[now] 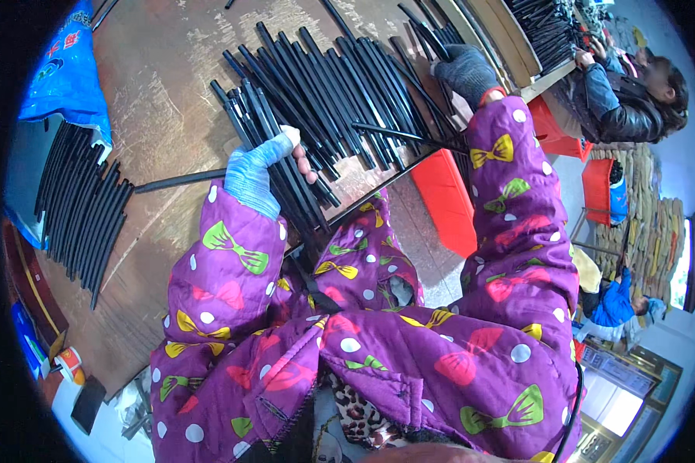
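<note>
left of our left hand [266, 160], clasping several rods [292, 194] by the edge [386, 184], tabletop [156, 104] opens toward one blue bag [66, 77]; whether our right hand [468, 73] grips, we can't tell.

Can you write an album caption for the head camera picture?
Over a brown table: blue-gloved left hand holding black rods, gray-gloved right hand beside more rods.

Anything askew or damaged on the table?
Two strays. One slim black rod crosses the near part of the central row of black rods; another black rod runs sideways between the left pile of black rods and the left hand in a blue knit glove. Both break the rows' alignment. The brown tabletop looks scuffed in pale patches.
</note>
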A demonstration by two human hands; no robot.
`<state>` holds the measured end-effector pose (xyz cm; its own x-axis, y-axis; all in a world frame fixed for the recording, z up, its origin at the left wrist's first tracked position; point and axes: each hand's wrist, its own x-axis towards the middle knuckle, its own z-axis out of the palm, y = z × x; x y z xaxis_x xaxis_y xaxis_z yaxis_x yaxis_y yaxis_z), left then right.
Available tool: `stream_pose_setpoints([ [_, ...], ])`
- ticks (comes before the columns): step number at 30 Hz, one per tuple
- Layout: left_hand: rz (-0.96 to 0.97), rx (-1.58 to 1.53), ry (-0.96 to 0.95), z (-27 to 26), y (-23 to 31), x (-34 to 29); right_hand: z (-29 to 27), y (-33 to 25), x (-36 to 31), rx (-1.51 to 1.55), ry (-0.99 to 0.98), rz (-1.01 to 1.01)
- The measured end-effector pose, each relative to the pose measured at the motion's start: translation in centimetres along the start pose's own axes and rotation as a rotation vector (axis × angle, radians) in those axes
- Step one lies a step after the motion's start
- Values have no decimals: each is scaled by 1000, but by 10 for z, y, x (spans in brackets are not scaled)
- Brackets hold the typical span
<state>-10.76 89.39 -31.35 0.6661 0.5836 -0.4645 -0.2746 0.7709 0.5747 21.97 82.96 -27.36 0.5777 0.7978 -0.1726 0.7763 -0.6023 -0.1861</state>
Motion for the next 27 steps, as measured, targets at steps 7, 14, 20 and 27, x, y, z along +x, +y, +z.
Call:
stream_pose_setpoints([
  [7,26,9,-7,-7,-7,3,17,-26,-7,-96,-27,-145],
  [14,-32,7,-37,-21,-10,-4,12,-16,-11,66,85,-52],
  [20,-16,46,6,-23,-9,-13,-12,0,-75,469,-11,24],
  [27,-16,62,-29,-25,-19,-8,77,-49,-179,472,-59,-320],
])
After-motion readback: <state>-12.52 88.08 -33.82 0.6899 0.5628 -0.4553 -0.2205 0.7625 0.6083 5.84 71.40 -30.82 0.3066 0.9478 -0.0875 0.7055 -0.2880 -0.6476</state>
